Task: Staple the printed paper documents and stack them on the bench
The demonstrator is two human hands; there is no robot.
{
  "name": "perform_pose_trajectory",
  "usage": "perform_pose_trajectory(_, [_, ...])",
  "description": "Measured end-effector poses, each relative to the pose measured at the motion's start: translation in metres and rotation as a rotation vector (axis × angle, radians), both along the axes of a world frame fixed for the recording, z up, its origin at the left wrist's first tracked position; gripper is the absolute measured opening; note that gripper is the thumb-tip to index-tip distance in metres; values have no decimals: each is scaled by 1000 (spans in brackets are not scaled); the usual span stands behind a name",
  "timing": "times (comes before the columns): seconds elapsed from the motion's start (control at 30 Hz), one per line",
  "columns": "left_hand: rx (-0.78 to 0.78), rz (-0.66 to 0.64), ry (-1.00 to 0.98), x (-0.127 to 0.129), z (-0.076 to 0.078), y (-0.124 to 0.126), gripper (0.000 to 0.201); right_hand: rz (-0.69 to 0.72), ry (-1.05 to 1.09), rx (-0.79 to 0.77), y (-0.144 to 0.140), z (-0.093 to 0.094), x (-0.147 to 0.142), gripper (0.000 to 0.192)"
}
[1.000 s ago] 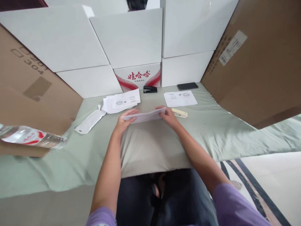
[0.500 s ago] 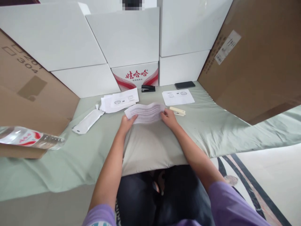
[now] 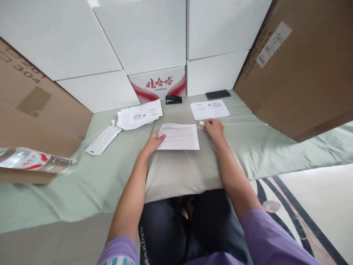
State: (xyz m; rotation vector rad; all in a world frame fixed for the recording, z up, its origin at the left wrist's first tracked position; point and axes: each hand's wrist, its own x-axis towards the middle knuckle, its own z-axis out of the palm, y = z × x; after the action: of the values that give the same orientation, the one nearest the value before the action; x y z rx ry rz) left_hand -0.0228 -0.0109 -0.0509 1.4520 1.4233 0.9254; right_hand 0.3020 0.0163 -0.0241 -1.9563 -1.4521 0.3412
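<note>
My left hand (image 3: 153, 142) pinches the left edge of some printed paper (image 3: 179, 137), thumb on top; whether it is one sheet or more I cannot tell. The paper is held roughly flat over the front of the cloth. To its right, my right hand (image 3: 215, 128) is closed over a cream stapler (image 3: 202, 125), whose left end sticks out past the fingers. Just behind that hand lie printed papers (image 3: 210, 109) with round stamps. Farther left is a fanned pile of similar papers (image 3: 143, 115). A black stapler (image 3: 173, 99) stands at the back middle.
White boxes (image 3: 154, 36) form a wall behind the green cloth (image 3: 132, 176). Brown cartons stand at the left (image 3: 41, 110) and right (image 3: 298, 73). A dark phone (image 3: 217, 94) lies at the back right. A white packet (image 3: 103, 140) and a water bottle (image 3: 35, 161) are at the left.
My right hand has let go of the paper's right edge and moved right onto the cream stapler. The paper, wavy before, now lies flatter in my left hand.
</note>
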Motion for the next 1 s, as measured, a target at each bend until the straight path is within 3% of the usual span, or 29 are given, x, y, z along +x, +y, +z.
perform_pose_trajectory(0.33, [-14, -49, 66, 1, 6, -4, 46, 78, -72, -27, 3, -7, -14, 36])
perform_pose_trajectory(0.7, [-51, 7, 82, 7, 11, -6, 40, 97, -41, 17, 3, -10, -19, 32])
perform_pose_trajectory(0.87, [-25, -15, 152, 7, 10, -5, 41, -126, -63, 274, -5, 15, -9, 36])
perform_pose_trajectory(1.0, [-2, 8, 181, 8, 3, -1, 40, -64, -91, 239, 5, 45, 1, 26])
